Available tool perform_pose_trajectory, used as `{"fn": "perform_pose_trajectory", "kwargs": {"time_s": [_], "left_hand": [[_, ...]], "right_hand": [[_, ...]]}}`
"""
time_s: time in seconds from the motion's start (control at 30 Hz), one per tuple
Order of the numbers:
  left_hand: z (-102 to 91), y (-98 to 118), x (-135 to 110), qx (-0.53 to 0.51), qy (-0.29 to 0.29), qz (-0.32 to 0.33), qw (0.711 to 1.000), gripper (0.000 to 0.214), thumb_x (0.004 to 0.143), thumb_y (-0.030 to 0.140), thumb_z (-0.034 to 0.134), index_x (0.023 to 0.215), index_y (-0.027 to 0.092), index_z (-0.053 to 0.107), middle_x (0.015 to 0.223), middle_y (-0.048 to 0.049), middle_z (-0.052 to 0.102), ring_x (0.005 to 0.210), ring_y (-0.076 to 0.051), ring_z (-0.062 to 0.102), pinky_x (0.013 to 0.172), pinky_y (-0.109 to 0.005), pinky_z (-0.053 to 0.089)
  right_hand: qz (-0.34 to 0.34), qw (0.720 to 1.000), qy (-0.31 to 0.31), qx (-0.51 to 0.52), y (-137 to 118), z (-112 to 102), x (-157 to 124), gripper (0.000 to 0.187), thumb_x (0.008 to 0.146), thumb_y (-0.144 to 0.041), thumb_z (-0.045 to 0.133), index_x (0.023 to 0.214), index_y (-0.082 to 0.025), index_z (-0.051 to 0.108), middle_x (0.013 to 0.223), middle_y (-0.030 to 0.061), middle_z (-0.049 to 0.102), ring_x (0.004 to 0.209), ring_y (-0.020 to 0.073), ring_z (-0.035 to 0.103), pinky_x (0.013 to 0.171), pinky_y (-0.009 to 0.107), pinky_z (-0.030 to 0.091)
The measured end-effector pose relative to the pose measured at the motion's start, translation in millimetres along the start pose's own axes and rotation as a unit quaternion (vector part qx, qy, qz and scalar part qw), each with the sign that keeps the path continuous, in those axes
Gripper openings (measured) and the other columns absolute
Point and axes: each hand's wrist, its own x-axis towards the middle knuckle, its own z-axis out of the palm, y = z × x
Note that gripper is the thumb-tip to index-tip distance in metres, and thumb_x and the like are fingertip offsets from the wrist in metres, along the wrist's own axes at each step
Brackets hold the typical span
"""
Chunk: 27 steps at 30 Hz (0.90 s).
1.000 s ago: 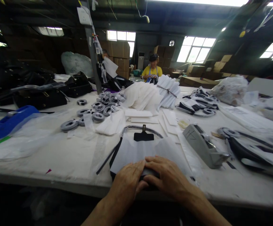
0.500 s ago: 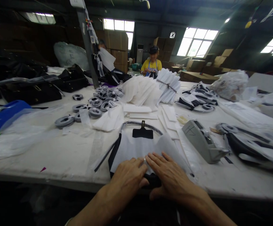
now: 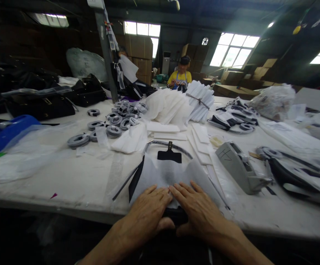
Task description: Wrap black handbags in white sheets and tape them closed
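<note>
A black handbag [image 3: 136,181] is lying at the near edge of the tabletop [image 3: 88,180], a white sheet [image 3: 168,171] covering much of it and a black clasp tab [image 3: 169,157] showing beyond the sheet's far edge. The left hand [image 3: 150,209] and right hand [image 3: 200,209] are resting flat on the sheet, fingers stretched forward, index fingertips nearly meeting, thumbs pointing inward. A grey tape dispenser [image 3: 241,169] is standing to the right; grey coils [image 3: 78,144] are lying farther left. Beyond, a person in a yellow top [image 3: 187,76] is facing the tabletop.
</note>
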Motion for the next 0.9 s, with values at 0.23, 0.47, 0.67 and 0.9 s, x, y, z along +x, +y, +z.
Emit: {"fn": "perform_pose_trajectory", "kwargs": {"time_s": [0.23, 0.47, 0.67, 0.9], "left_hand": [[12.5, -2, -5, -0.013, -0.023, 0.0, 1.0, 0.071, 0.079, 0.038, 0.076, 0.139, 0.021, 0.043, 0.143, -0.0106, 0.053, 0.134, -0.024, 0.048, 0.115, -0.047, 0.033], [17.0, -4, -6, 0.006, -0.012, 0.021, 1.0, 0.061, 0.088, 0.032, 0.063, 0.143, 0.021, 0.038, 0.146, -0.0102, 0.049, 0.135, -0.025, 0.045, 0.115, -0.045, 0.031], [26.3, -10, 0, 0.092, 0.028, 0.04, 0.995, 0.044, 0.095, 0.023, 0.049, 0.138, 0.027, 0.045, 0.141, -0.0076, 0.054, 0.131, -0.026, 0.048, 0.11, -0.045, 0.035], [3.5, 0, 7, 0.085, -0.006, 0.074, 0.994, 0.044, 0.093, 0.02, 0.048, 0.136, 0.021, 0.045, 0.143, -0.0099, 0.05, 0.136, -0.027, 0.04, 0.113, -0.048, 0.031]], "right_hand": [[0.011, 1.0, 0.003, -0.001, -2, 0, 0, 0.097, 0.055, -0.052, 0.086, 0.139, -0.018, 0.053, 0.147, 0.0165, 0.046, 0.136, 0.0371, 0.041, 0.116, 0.057, 0.023], [0.001, 1.0, -0.021, 0.02, 2, -7, -8, 0.104, 0.056, -0.054, 0.086, 0.143, -0.013, 0.047, 0.151, 0.0182, 0.04, 0.14, 0.0379, 0.034, 0.119, 0.057, 0.016], [0.019, 0.992, 0.021, 0.124, -23, -61, 16, 0.05, 0.088, -0.043, 0.061, 0.131, -0.018, 0.06, 0.13, 0.0126, 0.064, 0.121, 0.0291, 0.058, 0.105, 0.043, 0.043], [0.025, 0.965, 0.118, 0.233, -21, -36, 57, 0.031, 0.092, -0.026, 0.048, 0.116, -0.02, 0.067, 0.116, 0.0071, 0.07, 0.11, 0.0219, 0.064, 0.099, 0.036, 0.047]]}}
